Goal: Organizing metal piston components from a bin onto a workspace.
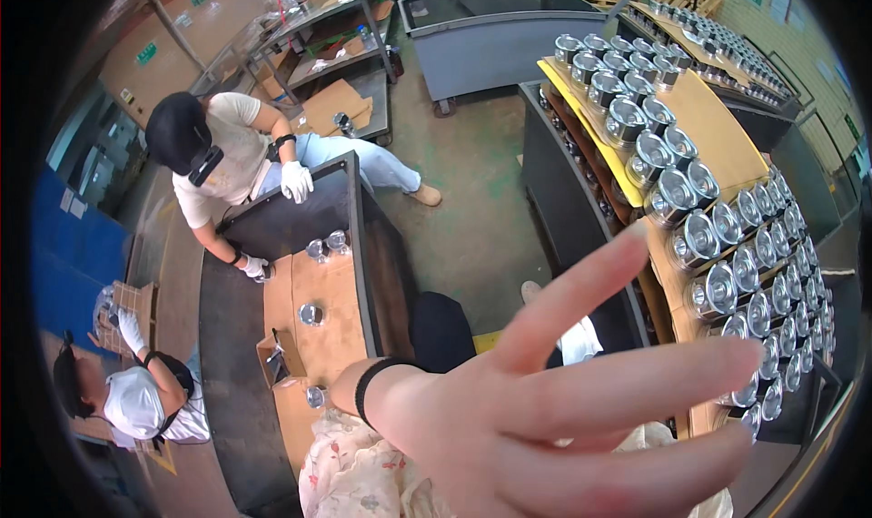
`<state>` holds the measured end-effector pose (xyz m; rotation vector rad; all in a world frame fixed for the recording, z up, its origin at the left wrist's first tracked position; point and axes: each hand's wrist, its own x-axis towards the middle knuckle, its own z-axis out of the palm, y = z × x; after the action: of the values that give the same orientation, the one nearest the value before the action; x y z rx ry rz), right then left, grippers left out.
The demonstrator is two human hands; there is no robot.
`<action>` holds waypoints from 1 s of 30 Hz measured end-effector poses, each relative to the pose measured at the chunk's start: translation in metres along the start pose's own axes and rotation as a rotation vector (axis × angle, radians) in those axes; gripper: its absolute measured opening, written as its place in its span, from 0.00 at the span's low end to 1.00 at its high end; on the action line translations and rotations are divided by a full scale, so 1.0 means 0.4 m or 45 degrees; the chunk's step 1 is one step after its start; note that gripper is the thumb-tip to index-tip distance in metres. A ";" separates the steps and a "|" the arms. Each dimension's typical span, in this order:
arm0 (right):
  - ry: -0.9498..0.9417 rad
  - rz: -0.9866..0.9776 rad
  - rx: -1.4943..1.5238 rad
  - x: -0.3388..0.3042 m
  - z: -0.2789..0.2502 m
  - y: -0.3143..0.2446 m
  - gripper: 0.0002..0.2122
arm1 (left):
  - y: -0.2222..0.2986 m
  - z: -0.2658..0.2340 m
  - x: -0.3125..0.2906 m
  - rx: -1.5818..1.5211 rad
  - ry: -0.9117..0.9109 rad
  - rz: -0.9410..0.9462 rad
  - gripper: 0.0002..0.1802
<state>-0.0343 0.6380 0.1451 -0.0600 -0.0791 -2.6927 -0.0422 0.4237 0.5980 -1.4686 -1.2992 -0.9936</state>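
My left hand [563, 409] is lifted close to the camera, its fingers spread and pointing right, with nothing held in them. A dark band [368, 393] circles the wrist. Beyond the fingertips, silver metal pistons [718, 289] stand in rows on cardboard sheets. The hand covers part of the near rows; whether it touches any I cannot tell. My right hand does not show. Below the wrist lies a floral cloth [350, 482]. Left of the hand, a few more pistons [311, 315] stand on a cardboard-covered bench [289, 286], one of them close to the wrist.
Across the dark metal bench wall [363, 236] sits a person [218, 155] in white gloves. Another person [145, 400] works at the far left. A small open box [280, 359] rests on the bench. A grey wheeled bin [509, 55] stands ahead, beyond the green floor [463, 164].
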 end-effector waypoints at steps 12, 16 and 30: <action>0.000 0.037 0.012 -0.013 0.005 0.011 0.18 | 0.047 0.002 0.018 0.098 0.073 -0.313 0.08; 0.015 -0.004 -0.010 -0.037 -0.002 -0.013 0.19 | 0.129 0.043 0.028 0.347 0.281 -1.029 0.07; -0.015 -0.038 0.014 0.032 -0.016 -0.040 0.20 | -0.021 -0.088 -0.015 -0.678 -0.316 -0.724 0.05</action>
<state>-0.0532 0.6465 0.1388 -0.0720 -0.0993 -2.7217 -0.0512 0.3883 0.6026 -1.6877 -1.7809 -1.6657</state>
